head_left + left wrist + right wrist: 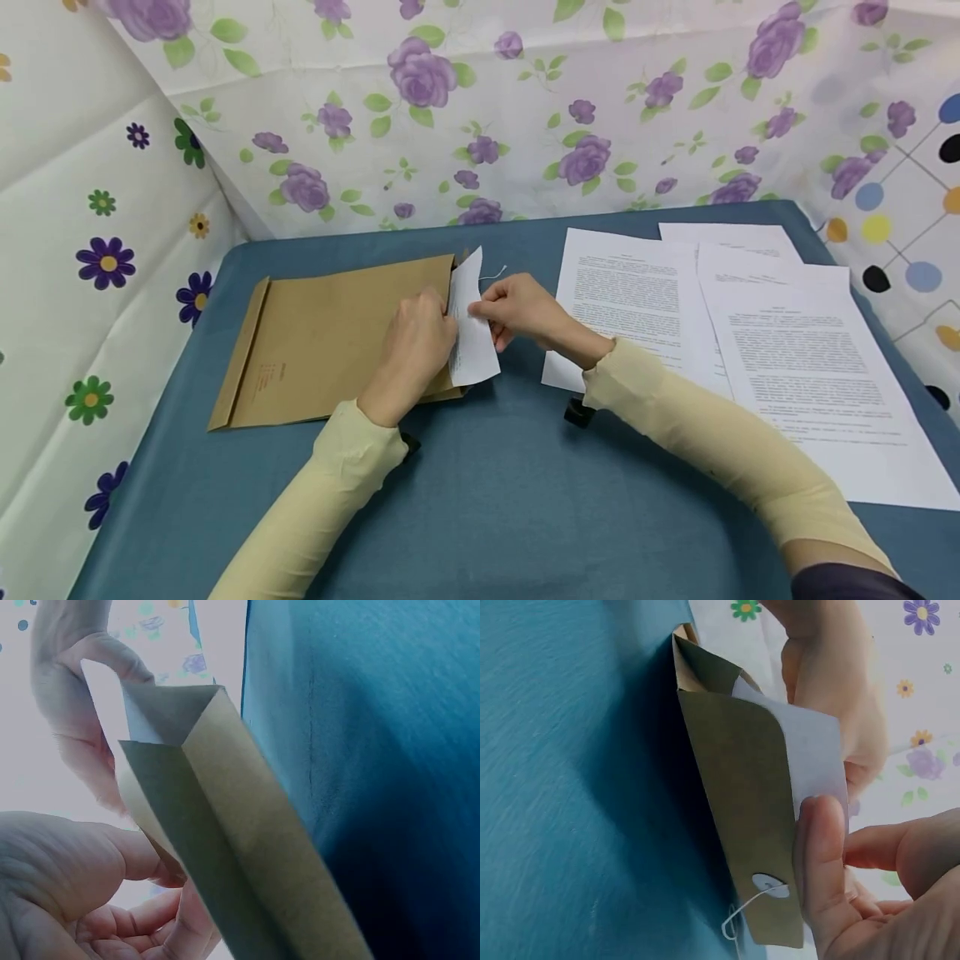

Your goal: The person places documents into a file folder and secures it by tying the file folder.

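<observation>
A brown paper envelope (322, 333) lies on the table, its mouth to the right. White paper (471, 342) sticks out of that mouth. My left hand (417, 346) pinches the upper edge of the mouth between thumb and fingers; in the left wrist view the mouth gapes and its folded side (247, 817) shows. My right hand (521, 308) pinches the outer edge of the white paper between thumb and fingers. Below the paper, the envelope's flap carries a round white button (769, 885) with a thin string (731, 924). The rest of the paper is hidden inside the envelope.
Several printed sheets (810, 367) lie overlapping on the right of the blue-covered table (487, 500), partly under my right forearm. Flowered cloth (420, 150) hangs behind the table, with more patterned cloth at both sides.
</observation>
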### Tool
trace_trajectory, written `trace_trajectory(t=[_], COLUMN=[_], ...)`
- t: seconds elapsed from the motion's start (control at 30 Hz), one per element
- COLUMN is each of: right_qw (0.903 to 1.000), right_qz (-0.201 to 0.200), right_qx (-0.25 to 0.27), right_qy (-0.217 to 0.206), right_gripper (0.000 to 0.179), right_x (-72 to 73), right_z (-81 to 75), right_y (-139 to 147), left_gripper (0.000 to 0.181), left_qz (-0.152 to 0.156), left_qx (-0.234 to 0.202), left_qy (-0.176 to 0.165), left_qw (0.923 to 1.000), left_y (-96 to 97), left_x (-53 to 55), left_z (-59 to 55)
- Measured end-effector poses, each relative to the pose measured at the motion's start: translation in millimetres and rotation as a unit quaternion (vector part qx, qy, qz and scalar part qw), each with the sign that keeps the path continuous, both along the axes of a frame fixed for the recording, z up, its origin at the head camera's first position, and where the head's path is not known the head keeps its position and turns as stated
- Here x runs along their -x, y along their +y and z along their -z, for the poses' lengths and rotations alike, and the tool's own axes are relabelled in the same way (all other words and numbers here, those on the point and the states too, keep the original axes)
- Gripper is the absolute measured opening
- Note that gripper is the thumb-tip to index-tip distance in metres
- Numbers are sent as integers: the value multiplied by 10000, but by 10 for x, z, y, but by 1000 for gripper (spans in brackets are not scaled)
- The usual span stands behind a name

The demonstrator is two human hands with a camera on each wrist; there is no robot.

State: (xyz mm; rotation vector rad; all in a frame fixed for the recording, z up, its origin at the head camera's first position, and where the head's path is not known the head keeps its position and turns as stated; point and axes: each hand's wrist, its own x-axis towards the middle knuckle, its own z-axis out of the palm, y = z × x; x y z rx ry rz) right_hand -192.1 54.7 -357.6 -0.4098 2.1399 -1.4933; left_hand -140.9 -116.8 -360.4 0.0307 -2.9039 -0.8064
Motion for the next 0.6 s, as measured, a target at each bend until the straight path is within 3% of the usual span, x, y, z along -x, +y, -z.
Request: trace_trajectory(t=[0.23,0.43,0.6], right_qw=[9993,9929,9888], right_qz=[-225,-301,-400], right_qx=[-276,-219,-459], right_qy=[-112,-1131,-1366], right_gripper=[21,23,25], right_x=[-5,68,128], right_z=[-134,-91,25], right_y=[-11,-37,-21], left_gripper=[24,21,29], left_qz=[62,71,-22], left_qx=[117,165,150], left_qy=[101,20,10], left_qw=[9999,9998,9999], left_y=[16,18,1], left_x=[-3,-15,-18], left_z=[21,51,43])
